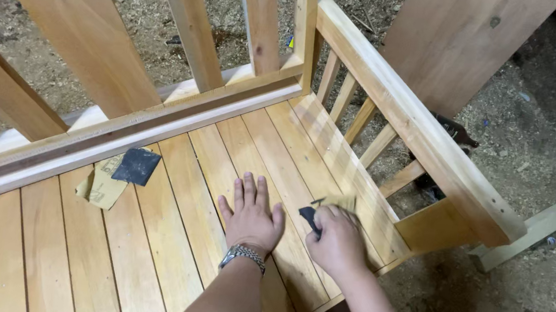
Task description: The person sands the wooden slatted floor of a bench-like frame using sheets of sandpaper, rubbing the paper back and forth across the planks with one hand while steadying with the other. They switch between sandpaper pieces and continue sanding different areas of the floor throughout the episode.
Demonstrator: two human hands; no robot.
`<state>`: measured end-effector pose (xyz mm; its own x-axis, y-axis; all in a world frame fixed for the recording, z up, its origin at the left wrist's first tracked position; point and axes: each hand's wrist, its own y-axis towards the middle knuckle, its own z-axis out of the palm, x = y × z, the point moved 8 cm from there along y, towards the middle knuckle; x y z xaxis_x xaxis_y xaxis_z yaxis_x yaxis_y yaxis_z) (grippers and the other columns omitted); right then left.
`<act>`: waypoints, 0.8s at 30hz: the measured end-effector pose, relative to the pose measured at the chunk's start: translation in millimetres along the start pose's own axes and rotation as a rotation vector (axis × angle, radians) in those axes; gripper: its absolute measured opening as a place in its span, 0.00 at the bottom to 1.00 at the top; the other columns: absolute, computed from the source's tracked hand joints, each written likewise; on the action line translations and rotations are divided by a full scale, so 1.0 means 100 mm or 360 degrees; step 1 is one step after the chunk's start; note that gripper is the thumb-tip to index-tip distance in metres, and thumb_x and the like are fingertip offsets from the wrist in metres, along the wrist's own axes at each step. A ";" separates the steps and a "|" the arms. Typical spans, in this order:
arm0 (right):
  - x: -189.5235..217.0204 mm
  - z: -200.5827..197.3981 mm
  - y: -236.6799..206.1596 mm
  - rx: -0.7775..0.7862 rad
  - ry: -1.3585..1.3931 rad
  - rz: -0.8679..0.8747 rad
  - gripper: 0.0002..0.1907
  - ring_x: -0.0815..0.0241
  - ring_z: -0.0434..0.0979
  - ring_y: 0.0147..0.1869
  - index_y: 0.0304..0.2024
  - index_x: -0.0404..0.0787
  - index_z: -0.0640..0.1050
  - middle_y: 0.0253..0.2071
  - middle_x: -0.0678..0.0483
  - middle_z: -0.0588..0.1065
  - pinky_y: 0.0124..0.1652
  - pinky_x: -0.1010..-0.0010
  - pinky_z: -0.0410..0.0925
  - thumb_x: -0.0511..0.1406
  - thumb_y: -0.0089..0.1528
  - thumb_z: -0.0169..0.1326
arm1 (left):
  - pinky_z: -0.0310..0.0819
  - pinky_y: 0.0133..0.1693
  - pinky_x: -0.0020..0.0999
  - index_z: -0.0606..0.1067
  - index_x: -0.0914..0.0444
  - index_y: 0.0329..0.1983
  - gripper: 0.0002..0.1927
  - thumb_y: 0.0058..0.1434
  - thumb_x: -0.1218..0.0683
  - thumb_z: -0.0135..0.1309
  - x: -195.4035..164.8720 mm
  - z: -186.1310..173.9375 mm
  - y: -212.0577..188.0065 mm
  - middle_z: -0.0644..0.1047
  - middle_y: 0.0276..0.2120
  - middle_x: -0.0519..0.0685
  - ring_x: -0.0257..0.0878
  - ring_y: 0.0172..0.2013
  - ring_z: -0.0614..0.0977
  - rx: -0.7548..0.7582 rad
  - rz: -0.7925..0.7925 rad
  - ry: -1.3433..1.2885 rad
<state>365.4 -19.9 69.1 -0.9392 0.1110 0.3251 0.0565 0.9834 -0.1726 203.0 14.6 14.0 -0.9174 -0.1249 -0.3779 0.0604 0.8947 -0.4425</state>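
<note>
Left hand: the left hand [251, 216] lay flat and open on the slatted wooden seat [166, 234], palm down, fingers spread and pointing toward the backrest; it gripped nothing.
Wristwatch: a metal-banded wristwatch [243, 255] sat on the left wrist.
Right hand: the right hand [336, 241] was closed around a folded piece of sandpaper [313, 216], its dark face showing at the thumb side and a blurred tan edge above the knuckles.
Sandpaper in hand: it was pressed to the seat slat just beside the armrest side, immediately right of the left hand's little finger, nearly touching it.
Spare sandpaper: loose sandpaper sheets [118, 172], one tan with its backing up and one dark square lying across it, rested on the seat against the back rail [122, 136], well apart from both hands, to their left.
Armrest: a wooden armrest [419, 126] with angled spindles beneath ran along the right side of the seat, near the right hand.
Backrest: broad upright boards [64, 30] rose behind the back rail.
Floor: a sawdust-covered floor [535, 135] lay around the bench.
</note>
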 end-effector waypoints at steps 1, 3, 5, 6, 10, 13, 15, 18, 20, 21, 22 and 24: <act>0.10 -0.02 0.00 -0.0051 -0.0063 -0.0127 0.09 0.47 0.74 0.52 0.33 0.38 0.75 0.40 0.48 0.75 0.56 0.55 0.67 0.33 0.51 0.60 | 0.23 0.70 0.57 0.45 0.52 0.78 0.39 0.66 0.37 0.33 0.00 0.00 0.00 0.39 0.78 0.47 0.44 0.76 0.38 0.0032 -0.0003 0.0011; 0.22 0.05 -0.01 0.0038 -0.0184 -0.0260 0.12 0.44 0.71 0.57 0.35 0.37 0.76 0.46 0.44 0.73 0.59 0.54 0.64 0.33 0.50 0.59 | 0.23 0.70 0.57 0.45 0.52 0.78 0.39 0.67 0.36 0.33 0.00 -0.01 -0.01 0.39 0.78 0.47 0.44 0.76 0.38 0.0047 -0.0005 0.0015; 0.23 0.23 -0.04 0.0303 -0.0308 -0.0265 0.15 0.41 0.66 0.62 0.38 0.33 0.77 0.54 0.39 0.69 0.60 0.54 0.62 0.36 0.52 0.59 | 0.23 0.70 0.58 0.45 0.51 0.78 0.37 0.67 0.37 0.32 0.00 0.00 0.01 0.40 0.78 0.46 0.44 0.76 0.38 0.0006 0.0010 -0.0005; 0.23 0.25 -0.05 0.0294 -0.0221 -0.0243 0.15 0.42 0.65 0.63 0.37 0.35 0.78 0.54 0.41 0.69 0.61 0.53 0.61 0.40 0.55 0.58 | 0.24 0.70 0.58 0.46 0.51 0.78 0.36 0.68 0.38 0.31 0.00 0.01 0.02 0.41 0.78 0.45 0.44 0.76 0.39 -0.0020 0.0013 -0.0002; 0.12 0.25 -0.07 0.0075 0.0016 -0.0111 0.22 0.42 0.63 0.69 0.51 0.39 0.74 0.61 0.43 0.67 0.67 0.52 0.58 0.47 0.63 0.51 | 0.24 0.70 0.60 0.47 0.49 0.78 0.33 0.69 0.43 0.29 0.02 0.11 0.08 0.43 0.78 0.41 0.44 0.76 0.40 -0.0093 0.0033 -0.0007; 0.09 0.30 -0.07 -0.0054 -0.0322 -0.0183 0.37 0.38 0.51 0.76 0.67 0.38 0.63 0.71 0.36 0.57 0.69 0.46 0.46 0.50 0.61 0.48 | 0.25 0.69 0.60 0.49 0.49 0.77 0.32 0.69 0.43 0.30 0.04 0.19 0.11 0.44 0.77 0.39 0.44 0.76 0.41 -0.0105 0.0031 -0.0003; 0.05 0.45 -0.06 0.0080 -0.0535 -0.0171 0.44 0.39 0.41 0.80 0.72 0.37 0.55 0.76 0.35 0.48 0.70 0.46 0.38 0.53 0.61 0.47 | 0.25 0.69 0.61 0.50 0.49 0.77 0.32 0.69 0.43 0.31 0.05 0.21 0.12 0.45 0.77 0.39 0.44 0.75 0.42 -0.0127 0.0030 -0.0016; -0.04 0.63 -0.02 0.0322 -0.0534 -0.0053 0.45 0.44 0.34 0.81 0.73 0.35 0.48 0.78 0.37 0.42 0.72 0.53 0.34 0.53 0.64 0.43 | 0.26 0.69 0.61 0.51 0.49 0.77 0.32 0.69 0.44 0.31 0.05 0.22 0.11 0.46 0.77 0.39 0.44 0.75 0.43 -0.0155 0.0039 -0.0041; 0.03 0.57 0.03 0.0199 -0.0462 -0.0129 0.44 0.44 0.37 0.81 0.73 0.32 0.50 0.76 0.36 0.44 0.72 0.52 0.35 0.52 0.64 0.43 | 0.26 0.70 0.61 0.51 0.49 0.77 0.32 0.68 0.44 0.32 0.04 0.21 0.09 0.47 0.77 0.39 0.43 0.75 0.44 -0.0158 0.0038 -0.0057; 0.05 0.56 0.04 0.0221 -0.0489 -0.0136 0.44 0.43 0.36 0.81 0.73 0.31 0.50 0.76 0.36 0.44 0.72 0.52 0.35 0.52 0.64 0.44 | 0.26 0.69 0.61 0.52 0.49 0.77 0.32 0.68 0.44 0.32 0.03 0.19 0.08 0.47 0.77 0.40 0.44 0.75 0.44 -0.0168 0.0044 -0.0071; 0.08 0.54 0.07 0.0224 -0.0511 -0.0149 0.44 0.43 0.35 0.81 0.72 0.30 0.49 0.76 0.35 0.43 0.72 0.52 0.34 0.51 0.64 0.44 | 0.26 0.69 0.62 0.52 0.49 0.76 0.32 0.68 0.44 0.33 0.02 0.16 0.07 0.47 0.77 0.40 0.44 0.75 0.44 -0.0198 0.0054 -0.0077; 0.14 0.52 0.07 0.0336 -0.0538 -0.0169 0.46 0.42 0.33 0.82 0.72 0.29 0.48 0.77 0.34 0.41 0.72 0.51 0.33 0.51 0.63 0.46 | 0.25 0.69 0.61 0.52 0.50 0.76 0.33 0.67 0.43 0.34 0.01 0.13 0.06 0.47 0.77 0.40 0.44 0.75 0.43 -0.0183 0.0050 -0.0084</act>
<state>335.1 -19.0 24.1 -0.9964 -0.0776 0.0339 -0.0846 0.9319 -0.3527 207.4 14.7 0.1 -0.8936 -0.1158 -0.4336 0.0404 0.9415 -0.3345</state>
